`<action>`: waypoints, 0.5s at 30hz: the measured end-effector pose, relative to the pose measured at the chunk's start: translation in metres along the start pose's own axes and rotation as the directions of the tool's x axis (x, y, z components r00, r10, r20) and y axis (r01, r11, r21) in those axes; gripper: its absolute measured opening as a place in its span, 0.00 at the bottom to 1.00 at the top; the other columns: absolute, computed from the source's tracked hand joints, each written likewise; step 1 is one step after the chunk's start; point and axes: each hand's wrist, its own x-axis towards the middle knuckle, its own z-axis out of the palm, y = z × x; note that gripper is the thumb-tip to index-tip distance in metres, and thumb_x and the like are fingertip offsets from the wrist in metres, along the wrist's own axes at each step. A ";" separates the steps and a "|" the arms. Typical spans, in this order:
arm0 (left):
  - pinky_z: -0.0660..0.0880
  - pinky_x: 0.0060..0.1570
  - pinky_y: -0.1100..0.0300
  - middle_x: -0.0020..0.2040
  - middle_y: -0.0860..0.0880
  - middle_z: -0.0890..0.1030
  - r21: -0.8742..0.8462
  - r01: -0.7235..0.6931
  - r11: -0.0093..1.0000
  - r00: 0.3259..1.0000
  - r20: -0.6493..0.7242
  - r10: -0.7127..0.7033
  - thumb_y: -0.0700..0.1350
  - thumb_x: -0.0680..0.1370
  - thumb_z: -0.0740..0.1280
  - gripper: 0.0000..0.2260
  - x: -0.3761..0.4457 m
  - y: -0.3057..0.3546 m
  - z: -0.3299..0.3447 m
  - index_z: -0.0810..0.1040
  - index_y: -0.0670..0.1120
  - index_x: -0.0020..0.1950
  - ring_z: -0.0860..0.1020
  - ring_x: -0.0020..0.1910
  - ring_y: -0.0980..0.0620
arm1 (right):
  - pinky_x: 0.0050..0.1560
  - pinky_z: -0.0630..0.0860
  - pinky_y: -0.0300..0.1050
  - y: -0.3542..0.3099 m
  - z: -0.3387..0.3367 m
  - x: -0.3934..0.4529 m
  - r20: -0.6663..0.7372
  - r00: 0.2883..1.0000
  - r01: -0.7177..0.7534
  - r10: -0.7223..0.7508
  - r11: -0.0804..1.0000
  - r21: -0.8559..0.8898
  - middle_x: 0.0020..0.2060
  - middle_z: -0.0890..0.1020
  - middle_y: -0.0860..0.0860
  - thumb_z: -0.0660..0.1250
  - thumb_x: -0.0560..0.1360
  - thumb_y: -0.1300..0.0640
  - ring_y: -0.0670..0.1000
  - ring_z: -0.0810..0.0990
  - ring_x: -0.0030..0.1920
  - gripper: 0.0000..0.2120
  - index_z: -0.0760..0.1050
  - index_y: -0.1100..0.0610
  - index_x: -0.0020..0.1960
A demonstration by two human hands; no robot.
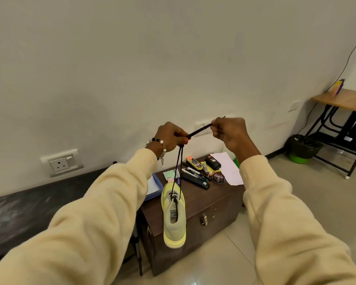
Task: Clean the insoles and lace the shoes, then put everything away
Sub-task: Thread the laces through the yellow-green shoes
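At centre frame, a person's left hand point(170, 135) and right hand point(229, 131), raised close together, each pinch a black lace point(198, 131) pulled taut between them. Two strands drop from the left hand to a yellow shoe point(174, 212) hanging in the air, heel toward the camera, in front of a dark wooden chest point(214, 208). On the chest's lid lie a blue tray point(157, 186) at its left edge, a polish tin point(218, 178), small bottles and pens, and a white sheet point(227, 168) overhanging the right edge. Bare tiled floor point(317, 192) opens at right, running to a green-based bin point(301, 149) under a wooden table point(341, 99) at the frame's right edge.
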 end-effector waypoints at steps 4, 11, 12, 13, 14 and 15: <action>0.81 0.42 0.60 0.45 0.41 0.84 0.079 -0.052 0.996 0.998 -0.030 0.055 0.36 0.73 0.72 0.10 0.006 0.001 -0.002 0.83 0.39 0.53 0.83 0.39 0.48 | 0.30 0.79 0.39 0.048 -0.017 -0.003 -0.009 0.989 -0.143 0.145 0.983 0.115 0.33 0.78 0.60 0.66 0.72 0.73 0.53 0.78 0.32 0.03 0.75 0.68 0.41; 0.74 0.56 0.58 0.52 0.45 0.84 0.461 -0.270 0.845 0.963 0.144 0.229 0.41 0.75 0.71 0.10 0.014 0.017 -0.002 0.83 0.43 0.57 0.81 0.51 0.49 | 0.38 0.80 0.40 0.135 0.012 -0.014 0.189 0.953 -0.248 0.236 0.968 0.041 0.41 0.82 0.59 0.67 0.74 0.70 0.53 0.81 0.41 0.09 0.77 0.67 0.54; 0.73 0.55 0.60 0.54 0.45 0.83 0.502 -0.293 0.814 0.956 0.167 0.241 0.41 0.76 0.70 0.11 0.016 0.017 0.000 0.82 0.44 0.58 0.80 0.53 0.49 | 0.39 0.80 0.41 0.141 0.021 -0.014 0.198 0.953 -0.238 0.228 0.971 0.028 0.40 0.82 0.58 0.66 0.74 0.70 0.53 0.81 0.41 0.09 0.76 0.67 0.54; 0.71 0.53 0.61 0.55 0.46 0.83 0.538 -0.311 0.784 0.950 0.191 0.246 0.41 0.77 0.69 0.11 0.019 0.017 0.001 0.81 0.45 0.59 0.79 0.55 0.49 | 0.39 0.79 0.41 0.146 0.030 -0.013 0.203 0.955 -0.219 0.216 0.976 -0.003 0.39 0.82 0.58 0.66 0.75 0.69 0.53 0.79 0.40 0.09 0.77 0.67 0.55; 0.70 0.51 0.62 0.56 0.46 0.82 0.572 -0.326 0.753 0.945 0.210 0.249 0.41 0.78 0.68 0.12 0.021 0.016 0.002 0.81 0.45 0.60 0.78 0.56 0.48 | 0.39 0.78 0.41 0.149 0.037 -0.012 0.209 0.959 -0.186 0.194 0.981 -0.055 0.38 0.82 0.57 0.66 0.75 0.68 0.53 0.78 0.39 0.09 0.77 0.67 0.55; 0.68 0.49 0.63 0.56 0.46 0.82 0.602 -0.334 0.726 0.942 0.226 0.246 0.40 0.78 0.67 0.12 0.023 0.015 0.003 0.80 0.46 0.62 0.77 0.57 0.48 | 0.39 0.77 0.41 0.152 0.043 -0.011 0.218 0.962 -0.141 0.165 0.982 -0.122 0.37 0.82 0.57 0.65 0.76 0.67 0.52 0.77 0.38 0.09 0.78 0.67 0.56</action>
